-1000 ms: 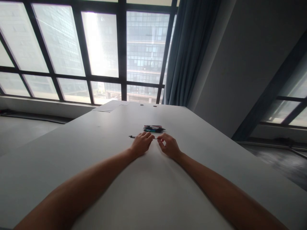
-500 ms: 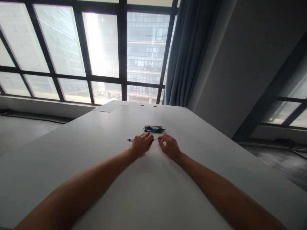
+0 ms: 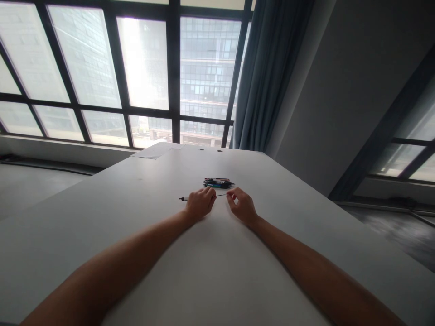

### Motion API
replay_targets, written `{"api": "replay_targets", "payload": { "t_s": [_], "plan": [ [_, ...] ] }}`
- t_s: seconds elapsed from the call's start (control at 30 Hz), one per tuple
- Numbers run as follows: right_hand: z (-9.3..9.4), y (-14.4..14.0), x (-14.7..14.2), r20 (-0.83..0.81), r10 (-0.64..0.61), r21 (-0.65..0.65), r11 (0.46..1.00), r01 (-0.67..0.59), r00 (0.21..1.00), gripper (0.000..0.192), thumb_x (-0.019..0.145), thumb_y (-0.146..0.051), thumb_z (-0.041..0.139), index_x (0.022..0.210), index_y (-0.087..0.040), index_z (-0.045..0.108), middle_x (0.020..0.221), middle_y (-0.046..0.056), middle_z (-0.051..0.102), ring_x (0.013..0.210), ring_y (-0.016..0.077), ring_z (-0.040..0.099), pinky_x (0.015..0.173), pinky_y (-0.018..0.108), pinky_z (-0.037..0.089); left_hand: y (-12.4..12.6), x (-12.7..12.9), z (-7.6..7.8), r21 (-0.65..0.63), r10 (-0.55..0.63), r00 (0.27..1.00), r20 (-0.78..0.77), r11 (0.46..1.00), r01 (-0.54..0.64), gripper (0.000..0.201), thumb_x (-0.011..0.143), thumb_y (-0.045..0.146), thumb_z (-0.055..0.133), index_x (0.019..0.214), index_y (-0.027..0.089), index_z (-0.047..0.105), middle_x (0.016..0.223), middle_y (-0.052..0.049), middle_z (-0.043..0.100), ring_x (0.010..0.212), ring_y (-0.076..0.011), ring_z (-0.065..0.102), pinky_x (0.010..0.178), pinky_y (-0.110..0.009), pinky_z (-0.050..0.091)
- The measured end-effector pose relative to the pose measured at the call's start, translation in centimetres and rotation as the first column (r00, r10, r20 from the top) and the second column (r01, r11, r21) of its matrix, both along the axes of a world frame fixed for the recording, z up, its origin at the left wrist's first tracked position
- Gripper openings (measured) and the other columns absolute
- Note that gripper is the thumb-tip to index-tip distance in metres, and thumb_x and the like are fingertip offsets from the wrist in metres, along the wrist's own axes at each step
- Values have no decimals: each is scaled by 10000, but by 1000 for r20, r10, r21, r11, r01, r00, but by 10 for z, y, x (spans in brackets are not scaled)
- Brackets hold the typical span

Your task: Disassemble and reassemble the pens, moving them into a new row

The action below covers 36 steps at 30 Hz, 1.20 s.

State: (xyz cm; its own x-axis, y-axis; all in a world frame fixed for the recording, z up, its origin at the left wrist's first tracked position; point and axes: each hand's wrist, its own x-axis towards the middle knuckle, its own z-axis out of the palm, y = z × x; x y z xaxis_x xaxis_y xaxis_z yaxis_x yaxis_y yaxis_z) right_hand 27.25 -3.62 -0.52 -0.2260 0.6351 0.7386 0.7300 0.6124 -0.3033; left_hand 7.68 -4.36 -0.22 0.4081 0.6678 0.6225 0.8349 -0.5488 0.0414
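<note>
My left hand [image 3: 200,202] is closed around a pen [image 3: 183,198] whose dark tip and pale barrel stick out to the left. Between the two hands runs a thin pen refill [image 3: 220,195], its left end reaching into the left fingers. The thumb and fingertips of my right hand [image 3: 242,206] pinch its right end. How far the refill sits inside the barrel is hidden by my left fingers. Just beyond both hands lies a small pile of pens [image 3: 218,183], mostly black, with a teal one at the front.
The white table [image 3: 163,276] stretches away towards the large window. White paper sheets [image 3: 149,154] lie at its far left corner, and two dark round spots [image 3: 219,151] show near the far edge. A blue curtain [image 3: 261,81] hangs behind on the right.
My right hand has shifted slightly right and the gap between the hands has widened. More of the refill shows. My left hand has moved a little to the left with the pen.
</note>
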Motion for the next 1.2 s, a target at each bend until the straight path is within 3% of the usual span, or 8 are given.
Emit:
{"api": "replay_targets", "payload": {
  "t_s": [0.17, 0.47, 0.67, 1.2],
  "plan": [
    [-1, 3, 1, -59, -89, -38, 995, 87, 994, 108, 844, -259, 515, 861, -203, 606, 822, 22, 665, 662, 149, 588, 640, 256, 431, 1, -1, -1, 10, 13, 999, 41, 1000, -14, 191, 943, 306, 387, 966, 198, 543, 908, -33, 660, 770, -154, 607, 574, -235, 390],
    [0, -1, -1, 114, 50, 74, 995, -59, 992, 75, 858, -227, 558, 833, -200, 624, 771, 20, 641, 677, 158, 571, 701, 293, 422, 2, -2, -3, 62, -126, 990, 62, 991, 123, 257, 947, 393, 412, 1026, 203, 567, 910, -41, 683, 813, -163, 633, 673, -259, 453],
    [-1, -2, -1, 194, 134, 88, 984, -153, 972, 161, 908, -289, 532, 816, -194, 625, 768, 34, 634, 707, 164, 561, 711, 295, 403, 3, -2, -3, 60, -185, 983, 9, 981, 184, 254, 955, 349, 400, 967, 210, 611, 885, -39, 681, 801, -159, 623, 682, -260, 450],
    [1, -6, -2, 183, 103, 140, 982, -130, 978, 112, 888, -248, 489, 884, -197, 589, 887, 42, 622, 687, 151, 546, 689, 295, 412, 2, -1, -1, 38, -171, 985, 19, 985, 170, 229, 947, 317, 410, 963, 206, 609, 881, -38, 688, 804, -160, 628, 661, -254, 450]
  ]
}}
